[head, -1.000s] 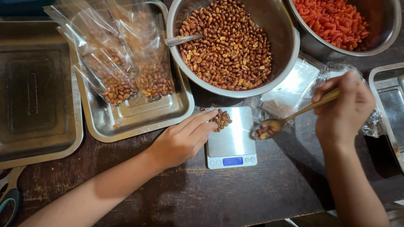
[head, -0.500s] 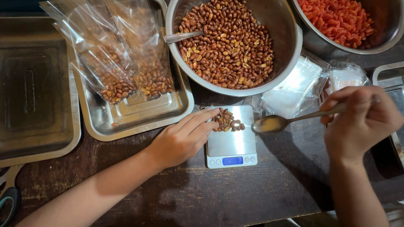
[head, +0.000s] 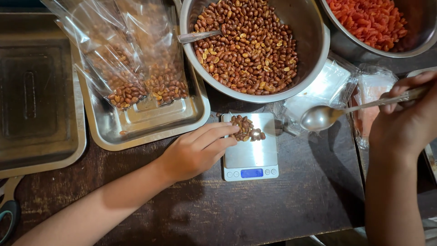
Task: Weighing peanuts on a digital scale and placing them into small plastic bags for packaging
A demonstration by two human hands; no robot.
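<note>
Head view, left hand [head: 195,152] touching peanuts [head: 246,129] on scale [head: 250,157], right hand [head: 405,120] holding spoon [head: 321,117]

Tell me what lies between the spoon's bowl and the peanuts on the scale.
In the head view, only bare scale platform and dark table separate the spoon from the peanuts; clear bags lie just behind.

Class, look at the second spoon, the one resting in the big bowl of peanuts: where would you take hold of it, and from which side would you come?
Grip the spoon by its handle end, which lies bare at the left rim of the peanut bowl. Its other end looks buried in the nuts, so the handle is the only free part. Come from above and from the left; the left hand, now by the scale, seems closest.
</note>
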